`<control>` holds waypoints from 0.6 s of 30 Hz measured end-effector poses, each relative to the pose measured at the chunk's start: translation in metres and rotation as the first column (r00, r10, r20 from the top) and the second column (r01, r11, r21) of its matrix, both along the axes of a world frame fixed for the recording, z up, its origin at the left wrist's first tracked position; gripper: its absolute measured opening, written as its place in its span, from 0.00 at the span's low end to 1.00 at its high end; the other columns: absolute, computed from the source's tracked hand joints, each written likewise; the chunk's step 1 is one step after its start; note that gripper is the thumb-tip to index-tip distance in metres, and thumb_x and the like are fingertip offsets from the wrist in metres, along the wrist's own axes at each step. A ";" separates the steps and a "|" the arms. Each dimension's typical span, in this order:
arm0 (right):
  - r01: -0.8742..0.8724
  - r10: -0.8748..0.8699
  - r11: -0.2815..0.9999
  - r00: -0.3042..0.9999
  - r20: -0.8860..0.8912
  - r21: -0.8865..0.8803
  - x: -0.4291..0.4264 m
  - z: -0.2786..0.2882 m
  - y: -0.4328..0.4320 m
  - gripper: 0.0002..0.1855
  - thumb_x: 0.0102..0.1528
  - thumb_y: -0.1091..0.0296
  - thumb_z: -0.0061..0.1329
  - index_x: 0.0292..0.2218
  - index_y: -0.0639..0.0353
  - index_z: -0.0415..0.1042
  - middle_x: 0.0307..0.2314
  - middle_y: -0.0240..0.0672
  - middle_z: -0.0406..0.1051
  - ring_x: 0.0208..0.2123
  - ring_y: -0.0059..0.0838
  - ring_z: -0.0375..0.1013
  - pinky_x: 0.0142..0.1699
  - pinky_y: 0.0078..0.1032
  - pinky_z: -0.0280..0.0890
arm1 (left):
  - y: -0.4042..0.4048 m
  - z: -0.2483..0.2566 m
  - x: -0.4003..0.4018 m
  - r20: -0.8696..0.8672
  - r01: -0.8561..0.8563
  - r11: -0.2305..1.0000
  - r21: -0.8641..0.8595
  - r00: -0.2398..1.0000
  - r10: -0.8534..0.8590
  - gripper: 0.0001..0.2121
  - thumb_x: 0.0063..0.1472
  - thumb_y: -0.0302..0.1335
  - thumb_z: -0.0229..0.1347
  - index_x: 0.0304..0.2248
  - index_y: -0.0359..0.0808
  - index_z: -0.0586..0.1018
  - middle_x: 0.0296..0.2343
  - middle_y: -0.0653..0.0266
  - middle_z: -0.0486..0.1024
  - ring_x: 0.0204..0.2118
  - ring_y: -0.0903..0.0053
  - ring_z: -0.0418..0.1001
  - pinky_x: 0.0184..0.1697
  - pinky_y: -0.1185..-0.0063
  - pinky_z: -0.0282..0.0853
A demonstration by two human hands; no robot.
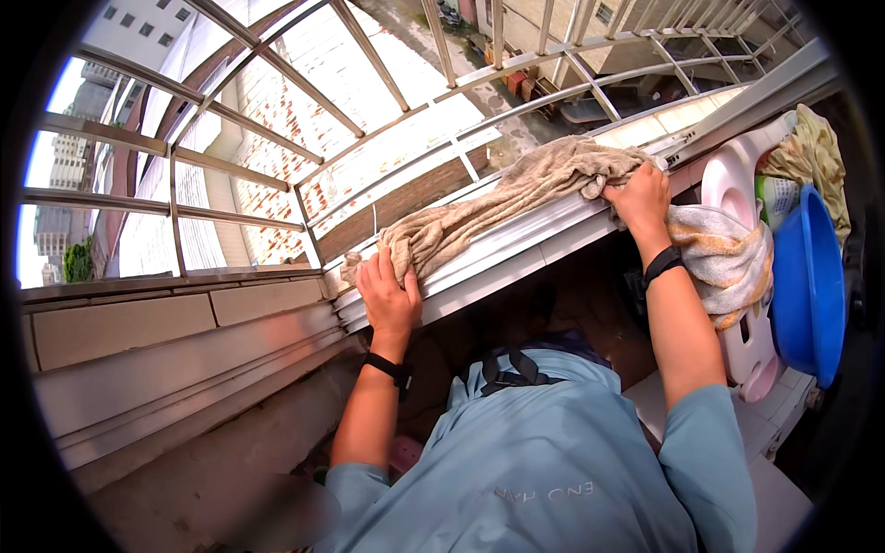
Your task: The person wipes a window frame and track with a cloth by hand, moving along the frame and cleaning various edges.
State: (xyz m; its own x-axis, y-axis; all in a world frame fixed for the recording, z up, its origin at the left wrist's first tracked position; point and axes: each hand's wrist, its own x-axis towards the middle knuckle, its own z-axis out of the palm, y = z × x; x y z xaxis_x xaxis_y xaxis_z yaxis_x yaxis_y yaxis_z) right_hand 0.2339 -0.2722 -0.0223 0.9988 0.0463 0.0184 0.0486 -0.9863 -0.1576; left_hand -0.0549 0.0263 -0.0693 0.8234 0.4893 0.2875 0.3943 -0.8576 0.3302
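A beige, crumpled cloth (477, 216) lies stretched along the metal window track (505, 238) at the sill. Near its left end, my left hand (390, 294) grips the fabric, fingers over the top and thumb on the near side. My right hand (641, 197) has hold of the bunched right end, close to the corner of the window frame (747, 104). Between the two hands the cloth hangs in loose folds over the outer edge of the track. Parts of the fingers are hidden in the folds.
Metal security bars (332, 148) enclose the window's outer side, high above an alley (511, 117). On the right stand a blue plastic basin (809, 290), a pale pink plastic stool (733, 173) and a white-and-orange towel (722, 259). A yellowish cloth (809, 155) hangs behind them.
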 end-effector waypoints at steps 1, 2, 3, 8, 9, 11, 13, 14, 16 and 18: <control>-0.015 0.015 1.000 1.000 0.003 0.012 0.003 -0.006 -0.003 0.45 0.37 0.50 0.67 0.48 0.70 0.62 0.45 0.50 0.67 0.52 0.49 0.62 0.58 0.38 0.55 | -0.001 0.000 0.000 -0.007 0.000 1.000 -0.003 1.000 0.000 0.26 0.55 0.31 0.55 0.52 0.29 0.66 0.47 0.47 0.66 0.51 0.51 0.61 0.60 0.59 0.49; -0.010 0.010 1.000 1.000 0.002 0.016 0.006 -0.008 -0.003 0.45 0.37 0.50 0.67 0.48 0.70 0.62 0.45 0.50 0.67 0.52 0.49 0.62 0.58 0.38 0.55 | -0.001 0.002 0.000 -0.015 0.000 1.000 -0.004 1.000 0.000 0.26 0.55 0.31 0.55 0.52 0.29 0.66 0.47 0.47 0.66 0.51 0.51 0.61 0.60 0.59 0.49; -0.031 0.031 1.000 0.999 -0.019 0.004 0.009 -0.009 -0.003 0.46 0.37 0.50 0.67 0.50 0.70 0.61 0.47 0.51 0.67 0.53 0.49 0.62 0.58 0.39 0.56 | -0.002 0.005 0.002 0.014 0.003 0.999 0.036 1.000 -0.003 0.22 0.58 0.30 0.53 0.50 0.28 0.69 0.45 0.47 0.68 0.49 0.51 0.63 0.57 0.60 0.53; 0.004 -0.018 0.994 0.992 -0.128 -0.105 0.020 0.006 0.010 0.54 0.36 0.51 0.68 0.55 0.71 0.54 0.53 0.48 0.61 0.59 0.45 0.54 0.63 0.39 0.49 | 0.003 0.001 -0.001 0.023 0.001 0.999 0.040 1.000 -0.002 0.22 0.57 0.29 0.53 0.50 0.28 0.68 0.45 0.47 0.68 0.49 0.51 0.63 0.58 0.60 0.52; 0.032 -0.053 0.993 0.981 -0.188 -0.114 0.025 0.007 0.007 0.56 0.35 0.51 0.68 0.56 0.71 0.53 0.55 0.47 0.59 0.60 0.44 0.52 0.63 0.39 0.48 | 0.003 0.000 -0.001 0.016 0.007 1.000 0.019 1.000 -0.007 0.24 0.56 0.30 0.54 0.50 0.28 0.68 0.45 0.46 0.67 0.49 0.51 0.62 0.58 0.59 0.51; 0.058 -0.095 0.989 0.953 -0.286 -0.134 0.034 0.009 0.005 0.59 0.32 0.50 0.69 0.57 0.71 0.53 0.56 0.46 0.58 0.61 0.42 0.52 0.64 0.38 0.48 | 0.002 0.000 0.001 0.014 0.016 1.000 0.001 1.000 -0.016 0.25 0.55 0.31 0.55 0.51 0.29 0.68 0.45 0.46 0.67 0.49 0.50 0.62 0.59 0.58 0.51; 0.053 -0.102 0.987 0.938 -0.330 -0.154 0.041 0.012 0.008 0.58 0.32 0.50 0.69 0.56 0.71 0.54 0.55 0.46 0.59 0.60 0.43 0.53 0.63 0.38 0.49 | 0.002 0.000 0.001 0.007 0.010 1.000 0.010 1.000 -0.010 0.25 0.55 0.31 0.55 0.51 0.28 0.68 0.45 0.46 0.67 0.49 0.51 0.62 0.59 0.58 0.51; 0.052 -0.115 0.983 0.922 -0.370 -0.174 0.043 0.012 0.008 0.57 0.32 0.50 0.69 0.56 0.71 0.55 0.55 0.46 0.60 0.60 0.43 0.54 0.62 0.37 0.51 | 0.001 0.000 0.001 0.004 0.008 1.000 0.018 1.000 -0.008 0.25 0.55 0.31 0.55 0.50 0.28 0.68 0.45 0.46 0.67 0.49 0.51 0.63 0.59 0.58 0.51; 0.039 -0.095 0.984 0.941 -0.325 -0.175 0.045 0.011 0.004 0.52 0.32 0.51 0.69 0.53 0.69 0.60 0.49 0.47 0.67 0.56 0.43 0.62 0.60 0.36 0.55 | 0.001 0.001 0.000 -0.003 0.006 1.000 0.014 1.000 -0.006 0.25 0.55 0.32 0.55 0.50 0.28 0.68 0.45 0.46 0.67 0.49 0.51 0.63 0.59 0.58 0.51; -0.012 -0.014 0.996 0.958 -0.285 -0.088 0.044 0.016 0.001 0.46 0.32 0.54 0.69 0.49 0.65 0.64 0.42 0.48 0.73 0.50 0.45 0.67 0.57 0.38 0.59 | 0.001 0.002 0.000 0.000 0.001 1.000 0.013 1.000 -0.001 0.25 0.55 0.32 0.55 0.50 0.28 0.68 0.45 0.46 0.67 0.49 0.51 0.63 0.59 0.58 0.51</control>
State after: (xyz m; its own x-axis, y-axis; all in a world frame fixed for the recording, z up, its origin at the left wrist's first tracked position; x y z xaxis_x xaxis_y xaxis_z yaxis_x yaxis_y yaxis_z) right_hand 0.2782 -0.2710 -0.0062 0.9619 0.0336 -0.2714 0.0131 -0.9969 -0.0771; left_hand -0.0547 0.0273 -0.0669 0.8238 0.4845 0.2941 0.3931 -0.8622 0.3194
